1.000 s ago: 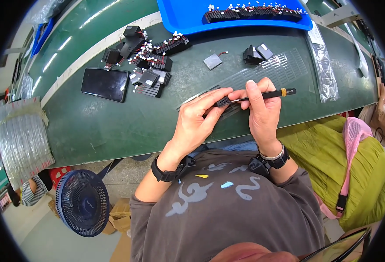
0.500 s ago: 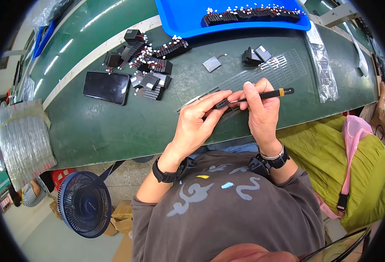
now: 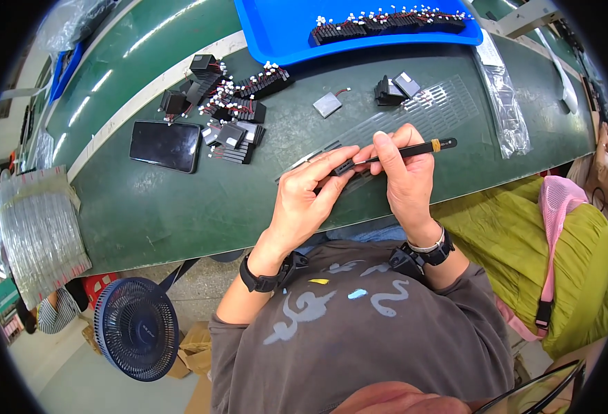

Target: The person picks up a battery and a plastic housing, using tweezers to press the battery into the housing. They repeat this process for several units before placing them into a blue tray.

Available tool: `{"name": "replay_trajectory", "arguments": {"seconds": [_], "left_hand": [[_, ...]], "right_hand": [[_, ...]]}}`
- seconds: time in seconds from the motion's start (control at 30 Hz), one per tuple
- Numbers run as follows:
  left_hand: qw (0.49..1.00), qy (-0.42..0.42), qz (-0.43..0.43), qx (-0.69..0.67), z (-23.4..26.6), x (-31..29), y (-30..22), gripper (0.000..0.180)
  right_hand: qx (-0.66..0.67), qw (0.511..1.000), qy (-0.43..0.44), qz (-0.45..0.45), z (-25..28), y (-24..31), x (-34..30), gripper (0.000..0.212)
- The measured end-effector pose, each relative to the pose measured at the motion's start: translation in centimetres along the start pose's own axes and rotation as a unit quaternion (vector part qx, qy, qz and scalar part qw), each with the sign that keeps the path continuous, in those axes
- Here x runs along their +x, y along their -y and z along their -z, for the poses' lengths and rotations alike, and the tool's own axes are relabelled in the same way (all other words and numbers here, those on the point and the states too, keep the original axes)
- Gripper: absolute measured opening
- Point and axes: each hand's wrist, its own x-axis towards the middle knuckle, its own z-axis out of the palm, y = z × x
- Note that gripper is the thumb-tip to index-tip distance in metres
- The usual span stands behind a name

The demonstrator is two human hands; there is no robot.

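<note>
My left hand (image 3: 302, 196) has its thumb and fingers closed round a small black rectangular part (image 3: 344, 168). In my right hand (image 3: 410, 183) are black tweezers (image 3: 424, 148) with an orange band, gripped near the middle. Their tip meets the end of the black part; whether it grips anything there is too small to tell. Beyond the hands lies a flat silver battery cell (image 3: 327, 105) with a short wire. Several dark cells (image 3: 389, 92) lean together to its right. A slotted translucent sheet (image 3: 445, 103) lies partly under my hands.
A blue tray (image 3: 359, 51) at the back holds a row of black packs (image 3: 386, 26) with white connectors. More packs (image 3: 245, 110) are heaped left, beside a black phone (image 3: 166, 145). Bubble wrap (image 3: 42, 231) hangs over the left edge; below it stands a fan (image 3: 137, 329). A green jacket (image 3: 524, 241) lies right.
The whole view has shifted slightly. Both hands keep nearly the same pose, the tweezer tip still at the black part. Nothing has been let go or picked up.
</note>
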Motion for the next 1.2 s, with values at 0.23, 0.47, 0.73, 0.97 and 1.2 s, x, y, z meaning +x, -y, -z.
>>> {"name": "replay_trajectory", "arguments": {"seconds": [0.23,0.47,0.73,0.97,1.2], "left_hand": [[1.0,0.001,0.002,-0.001,0.0,-0.1,-0.1,0.032],[0.999,0.013,0.031,-0.028,0.1,-0.1,-0.5,0.034],[0.997,0.024,0.006,-0.079,0.4,-0.3,-0.3,0.038],[0.998,0.048,0.01,-0.034,1.2,-0.3,-0.5,0.038],[0.998,0.034,-0.012,-0.05,0.8,-0.3,0.2,0.039]], "right_hand": [[0.0,1.0,-0.007,-0.003,-0.2,0.2,-0.1,0.02],[0.0,1.0,-0.006,0.0,-0.3,0.3,-0.1,0.021],[0.003,1.0,-0.005,0.004,-0.2,0.1,-0.2,0.022],[-0.004,1.0,-0.005,0.005,-0.4,0.3,-0.3,0.022],[-0.002,1.0,-0.004,0.01,-0.4,0.2,-0.3,0.022]]}}
